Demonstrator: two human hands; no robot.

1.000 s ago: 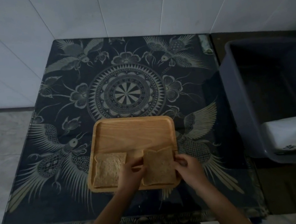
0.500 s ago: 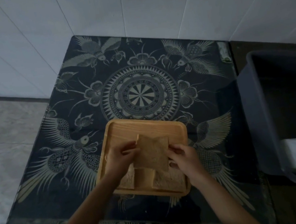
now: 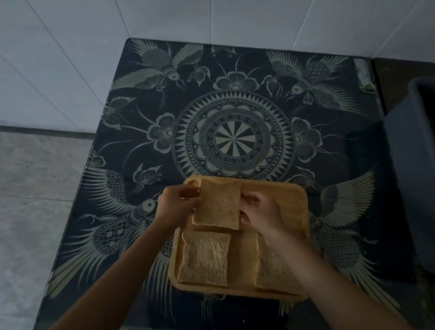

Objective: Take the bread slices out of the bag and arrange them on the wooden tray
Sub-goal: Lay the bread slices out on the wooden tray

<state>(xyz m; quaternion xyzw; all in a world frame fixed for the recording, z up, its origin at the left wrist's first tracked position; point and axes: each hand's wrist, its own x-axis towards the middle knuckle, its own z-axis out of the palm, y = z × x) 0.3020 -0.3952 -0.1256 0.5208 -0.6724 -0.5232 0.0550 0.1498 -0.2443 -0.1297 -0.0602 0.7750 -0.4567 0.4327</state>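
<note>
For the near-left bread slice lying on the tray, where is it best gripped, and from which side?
Probably by its left edge. The near-left slice lies flat on the wooden tray, so fingers should come from the left, sliding under the crust; the right forearm crowds the other side.

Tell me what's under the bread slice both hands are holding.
Under the held slice shows bare wooden tray; its near edge slightly overlaps the lower-left slice. Anything directly beneath it is covered.

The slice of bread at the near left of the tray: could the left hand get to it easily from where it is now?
Probably yes. That slice lies uncovered just below the left hand, with nothing between them, but that hand and the right hand are pinching another slice.
</note>
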